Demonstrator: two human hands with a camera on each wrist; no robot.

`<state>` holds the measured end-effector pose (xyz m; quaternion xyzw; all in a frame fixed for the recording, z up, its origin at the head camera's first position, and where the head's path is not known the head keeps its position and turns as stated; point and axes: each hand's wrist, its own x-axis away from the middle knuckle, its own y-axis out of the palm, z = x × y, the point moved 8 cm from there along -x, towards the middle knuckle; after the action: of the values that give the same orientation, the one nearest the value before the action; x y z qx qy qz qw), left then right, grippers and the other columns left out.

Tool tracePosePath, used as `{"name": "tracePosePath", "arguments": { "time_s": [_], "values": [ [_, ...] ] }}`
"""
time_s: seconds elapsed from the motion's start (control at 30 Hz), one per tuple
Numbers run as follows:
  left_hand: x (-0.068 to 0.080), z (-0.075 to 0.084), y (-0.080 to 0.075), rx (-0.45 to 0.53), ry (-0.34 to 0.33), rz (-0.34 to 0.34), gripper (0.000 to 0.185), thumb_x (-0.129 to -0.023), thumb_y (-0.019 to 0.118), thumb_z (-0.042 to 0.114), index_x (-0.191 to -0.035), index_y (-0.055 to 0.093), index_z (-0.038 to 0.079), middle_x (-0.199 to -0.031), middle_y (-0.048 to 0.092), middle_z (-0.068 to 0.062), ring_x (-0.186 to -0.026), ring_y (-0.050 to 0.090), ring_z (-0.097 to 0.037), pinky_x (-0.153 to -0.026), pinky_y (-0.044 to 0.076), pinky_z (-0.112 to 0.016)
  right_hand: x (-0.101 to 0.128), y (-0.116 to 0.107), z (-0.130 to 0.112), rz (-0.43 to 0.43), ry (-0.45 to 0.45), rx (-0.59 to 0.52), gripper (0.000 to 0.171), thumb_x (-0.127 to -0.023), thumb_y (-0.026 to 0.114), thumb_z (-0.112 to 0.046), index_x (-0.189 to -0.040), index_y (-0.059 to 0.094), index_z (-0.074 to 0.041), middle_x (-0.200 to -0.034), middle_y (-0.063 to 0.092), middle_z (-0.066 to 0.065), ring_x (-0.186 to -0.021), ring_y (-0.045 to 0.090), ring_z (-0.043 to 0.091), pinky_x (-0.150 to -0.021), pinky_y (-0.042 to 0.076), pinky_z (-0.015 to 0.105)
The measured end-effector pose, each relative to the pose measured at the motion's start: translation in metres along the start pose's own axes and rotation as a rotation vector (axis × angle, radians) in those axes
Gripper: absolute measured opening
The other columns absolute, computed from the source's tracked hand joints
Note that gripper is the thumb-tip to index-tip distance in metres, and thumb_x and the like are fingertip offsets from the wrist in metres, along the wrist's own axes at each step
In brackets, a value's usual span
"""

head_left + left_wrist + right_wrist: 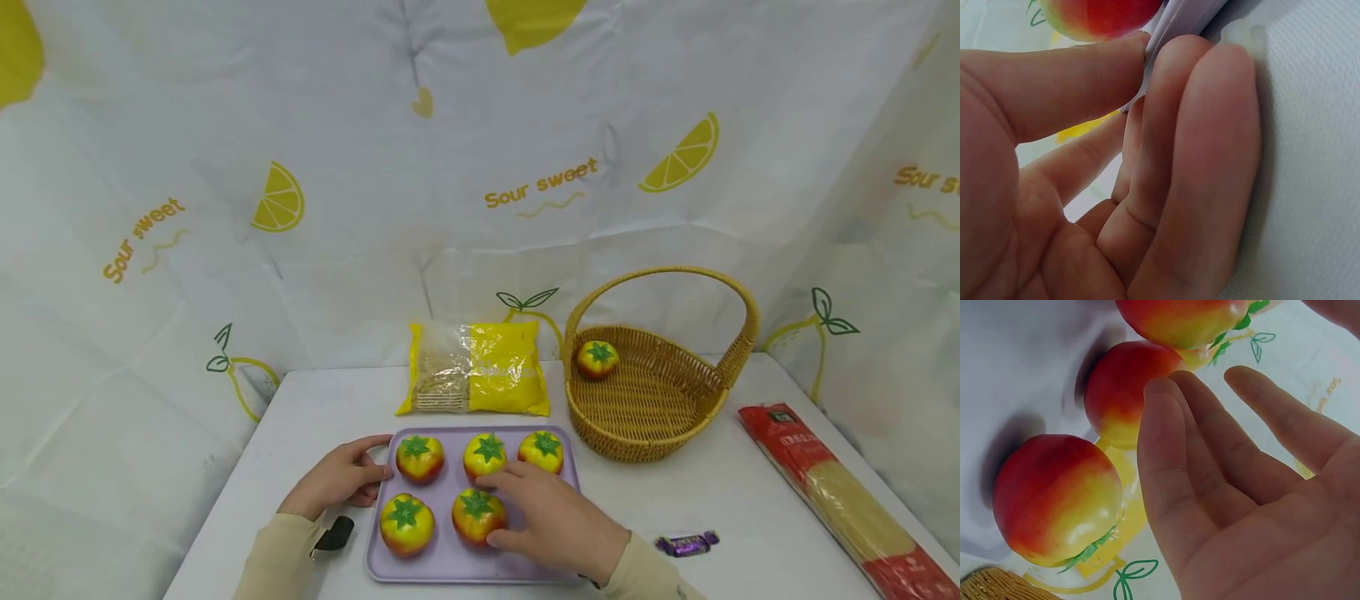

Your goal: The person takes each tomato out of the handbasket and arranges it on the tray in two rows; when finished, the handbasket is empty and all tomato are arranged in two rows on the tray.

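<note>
A lilac tray (442,571) holds several red-and-yellow toy fruits with green star-shaped tops, in two rows. My left hand (341,475) is at the tray's left side, thumb and fingers pinching the rim (1175,28). Over the tray's right part is my right hand (551,517), its fingers loosely extended and spread from the thumb. Its thumb and fingertips flank the front middle fruit (477,515); whether they touch it I cannot tell. In the right wrist view, nothing lies between the fingers (1163,437), and a fruit (1057,497) stands beyond them.
A wicker basket (637,446) with a tall handle stands behind the tray at right, one similar fruit (597,359) inside. A yellow bag (510,367) lies behind the tray. To the right are a purple-wrapped candy (687,544) and a long red pack of noodles (847,500).
</note>
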<state>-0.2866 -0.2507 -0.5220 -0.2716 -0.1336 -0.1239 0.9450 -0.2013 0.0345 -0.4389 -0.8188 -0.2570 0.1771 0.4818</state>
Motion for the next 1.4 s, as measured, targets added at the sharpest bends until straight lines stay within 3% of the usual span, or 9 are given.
{"name": "tracePosePath", "arguments": {
  "time_s": [0.4, 0.7, 0.87, 0.93, 1.07, 1.17, 1.4],
  "values": [
    [0.001, -0.001, 0.005, -0.012, -0.015, 0.005, 0.062, -0.088, 0.078, 0.029, -0.145, 0.054, 0.020, -0.085, 0.061, -0.009, -0.066, 0.062, -0.018, -0.061, 0.060, -0.032, 0.007, -0.014, 0.001, 0.055, -0.025, 0.006, 0.057, -0.086, 0.078, -0.043, -0.137, 0.060, -0.024, -0.131, 0.063, -0.008, -0.120, 0.059, 0.014, -0.101, 0.053, 0.042],
    [0.004, 0.002, 0.007, -0.009, 0.007, -0.006, 0.063, -0.089, 0.077, 0.029, -0.146, 0.052, 0.018, -0.085, 0.062, -0.008, -0.066, 0.062, -0.017, -0.062, 0.060, -0.032, 0.013, -0.030, 0.008, 0.103, -0.004, -0.002, 0.057, -0.086, 0.079, -0.042, -0.136, 0.061, -0.022, -0.118, 0.061, -0.009, -0.100, 0.054, 0.005, -0.089, 0.055, 0.032],
    [0.004, 0.005, 0.004, -0.024, 0.011, 0.003, 0.062, -0.090, 0.077, 0.029, -0.146, 0.052, 0.019, -0.084, 0.062, -0.008, -0.066, 0.062, -0.017, -0.062, 0.060, -0.032, 0.014, -0.045, 0.012, 0.155, -0.019, -0.011, 0.059, -0.085, 0.080, -0.040, -0.138, 0.060, -0.022, -0.122, 0.062, -0.012, -0.106, 0.059, 0.007, -0.093, 0.055, 0.033],
    [0.004, 0.006, 0.003, -0.029, 0.014, 0.006, 0.062, -0.090, 0.077, 0.029, -0.146, 0.053, 0.019, -0.084, 0.062, -0.008, -0.066, 0.062, -0.017, -0.062, 0.060, -0.032, 0.015, -0.052, 0.018, 0.169, -0.003, -0.032, 0.059, -0.085, 0.081, -0.040, -0.138, 0.060, -0.025, -0.127, 0.063, -0.012, -0.110, 0.061, 0.009, -0.095, 0.056, 0.033],
    [0.003, 0.007, 0.005, -0.032, 0.010, 0.009, 0.061, -0.090, 0.077, 0.029, -0.145, 0.053, 0.019, -0.084, 0.062, -0.008, -0.067, 0.062, -0.017, -0.062, 0.059, -0.032, 0.019, -0.068, 0.038, 0.189, 0.068, -0.103, 0.057, -0.084, 0.082, -0.042, -0.136, 0.061, -0.029, -0.126, 0.065, -0.010, -0.106, 0.064, 0.013, -0.087, 0.057, 0.028],
    [0.004, 0.005, 0.005, -0.043, -0.002, 0.023, 0.060, -0.090, 0.076, 0.028, -0.145, 0.053, 0.019, -0.085, 0.063, -0.008, -0.067, 0.062, -0.017, -0.062, 0.059, -0.031, 0.021, -0.083, 0.054, 0.211, 0.101, -0.119, 0.056, -0.085, 0.081, -0.041, -0.135, 0.061, -0.027, -0.124, 0.066, -0.008, -0.105, 0.063, 0.015, -0.084, 0.057, 0.029],
    [0.012, 0.006, 0.006, -0.097, 0.008, 0.066, 0.057, -0.093, 0.073, 0.022, -0.146, 0.053, 0.014, -0.086, 0.064, -0.006, -0.067, 0.062, -0.016, -0.062, 0.059, -0.030, 0.017, -0.126, 0.103, 0.252, 0.173, -0.032, 0.059, -0.087, 0.078, -0.042, -0.138, 0.061, -0.019, -0.129, 0.066, 0.003, -0.112, 0.063, 0.024, -0.095, 0.057, 0.046]
  ]
}}
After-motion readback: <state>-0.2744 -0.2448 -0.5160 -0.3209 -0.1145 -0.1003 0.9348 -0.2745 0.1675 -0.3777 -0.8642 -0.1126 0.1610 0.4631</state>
